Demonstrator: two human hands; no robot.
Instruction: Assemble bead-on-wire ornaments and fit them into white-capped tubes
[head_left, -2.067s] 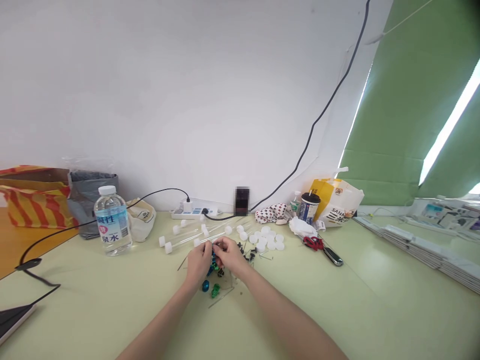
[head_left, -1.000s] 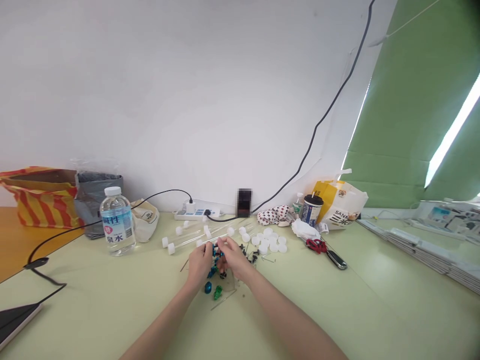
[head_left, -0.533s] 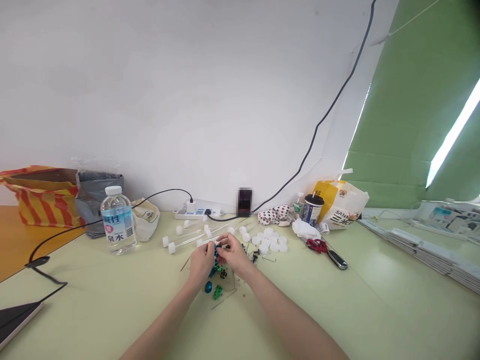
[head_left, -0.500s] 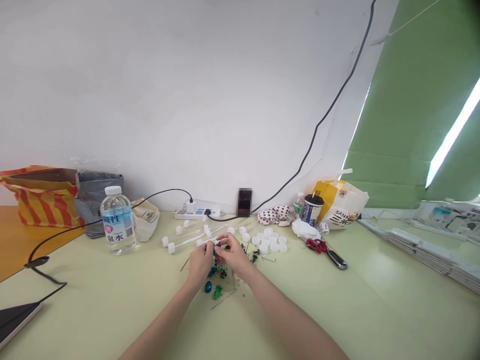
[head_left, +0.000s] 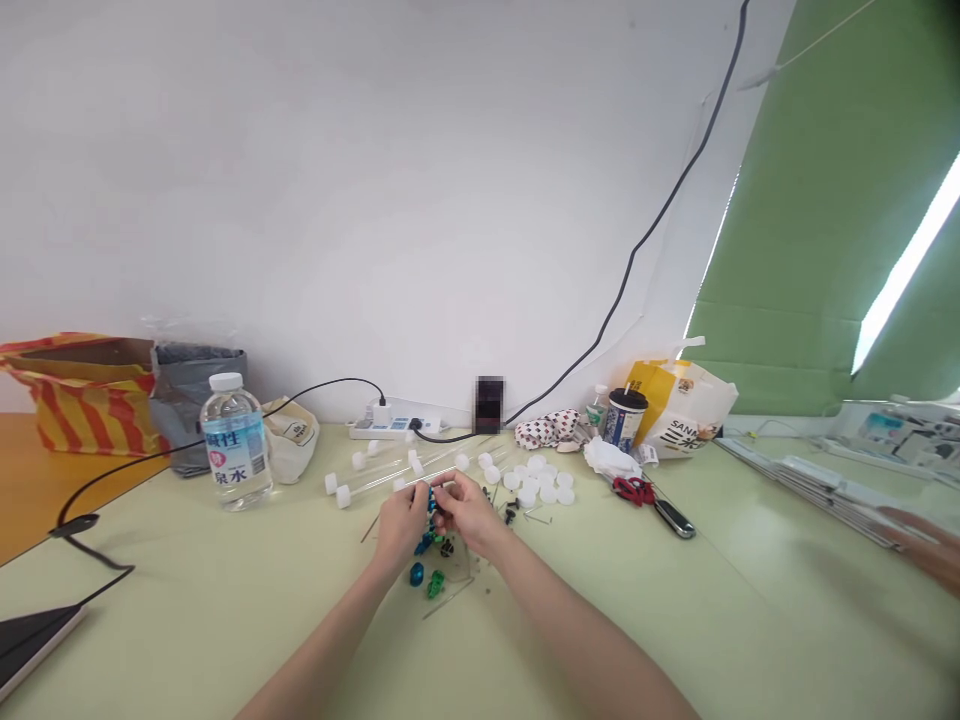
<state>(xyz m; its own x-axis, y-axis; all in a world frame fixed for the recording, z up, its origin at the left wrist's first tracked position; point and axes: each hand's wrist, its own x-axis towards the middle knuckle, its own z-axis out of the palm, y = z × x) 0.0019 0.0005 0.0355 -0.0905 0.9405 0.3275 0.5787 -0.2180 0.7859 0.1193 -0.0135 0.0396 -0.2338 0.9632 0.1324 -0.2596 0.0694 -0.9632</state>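
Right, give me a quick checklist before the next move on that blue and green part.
Left hand and right hand both on the blue-and-green part: ok.
How the part fits together: cannot tell, fingers hide it.
Loose blue piece and green piece: ok, lying below the hands.
Clear capped tube: not ok, its end sits right by the left hand.
Another person's hand: ok, far off at the right edge.

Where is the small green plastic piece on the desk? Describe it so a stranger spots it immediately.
On the pale green desk, find the person's left hand and right hand together mid-desk. Just below them lie two small loose pieces: a glossy blue one and, to its right, the bright green one, set apart by its colour.
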